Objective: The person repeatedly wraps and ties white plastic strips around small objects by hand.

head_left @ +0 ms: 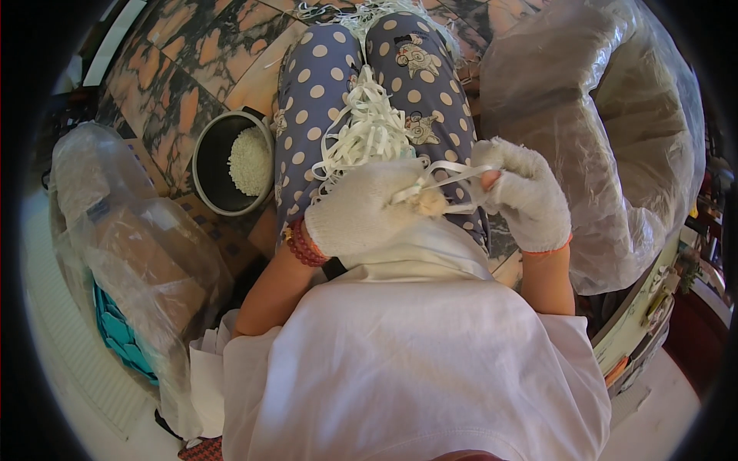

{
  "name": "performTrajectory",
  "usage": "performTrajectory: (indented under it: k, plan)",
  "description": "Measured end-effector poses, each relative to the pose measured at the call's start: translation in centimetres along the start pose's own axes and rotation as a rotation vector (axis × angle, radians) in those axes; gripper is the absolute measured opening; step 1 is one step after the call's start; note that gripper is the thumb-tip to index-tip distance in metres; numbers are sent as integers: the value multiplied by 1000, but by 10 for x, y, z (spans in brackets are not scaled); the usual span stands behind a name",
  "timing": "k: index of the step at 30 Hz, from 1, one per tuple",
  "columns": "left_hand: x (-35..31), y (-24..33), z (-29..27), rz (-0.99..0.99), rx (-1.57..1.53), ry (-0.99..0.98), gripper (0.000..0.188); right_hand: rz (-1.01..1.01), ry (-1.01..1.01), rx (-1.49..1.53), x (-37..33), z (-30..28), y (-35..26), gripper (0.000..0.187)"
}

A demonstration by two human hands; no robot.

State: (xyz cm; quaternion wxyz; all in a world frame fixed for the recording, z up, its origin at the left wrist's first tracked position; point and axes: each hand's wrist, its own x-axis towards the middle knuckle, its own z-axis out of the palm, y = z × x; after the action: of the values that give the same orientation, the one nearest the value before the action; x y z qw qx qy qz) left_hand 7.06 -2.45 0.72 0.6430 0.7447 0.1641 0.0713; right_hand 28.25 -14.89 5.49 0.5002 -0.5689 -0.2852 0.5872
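Observation:
My left hand [365, 209], in a white knit glove with a red bead bracelet at the wrist, is closed over my lap. From its fingers a narrow white ribbon [455, 168] runs across to my right hand [526, 196]. That hand wears a matching glove with an orange cuff edge, and its bare thumb tip presses on the ribbon. A small pale beige spot at the left fingertips is too unclear to name. Just beyond the left hand, a tangled heap of white ribbons [367, 127] lies between my thighs.
To the left stands a dark round bucket [201, 165] with white granules [250, 163] inside. Behind it sits a clear plastic bag [146, 238] over teal pieces [119, 334]. A large translucent plastic bag [553, 154] stands close on the right. More ribbons [384, 9] lie beyond my knees.

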Motion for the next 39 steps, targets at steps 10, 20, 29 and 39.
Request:
performTrajectory:
  k: [10, 20, 29, 39]
  plan:
    - [2, -9, 2, -120, -376, 99, 42, -166, 37, 128, 10, 26, 11, 33]
    - [-21, -9, 1, -100, 67, -231, 24, -363, -220, 1030, 12, -27, -30, 21]
    - [-76, -36, -41, -268, -232, -166, 20, -487, 4, 987, 13, -82, -25, 24]
    - [-46, -14, -46, -240, -428, -88, 29, -607, 791, 244, 3, -60, -30, 23]
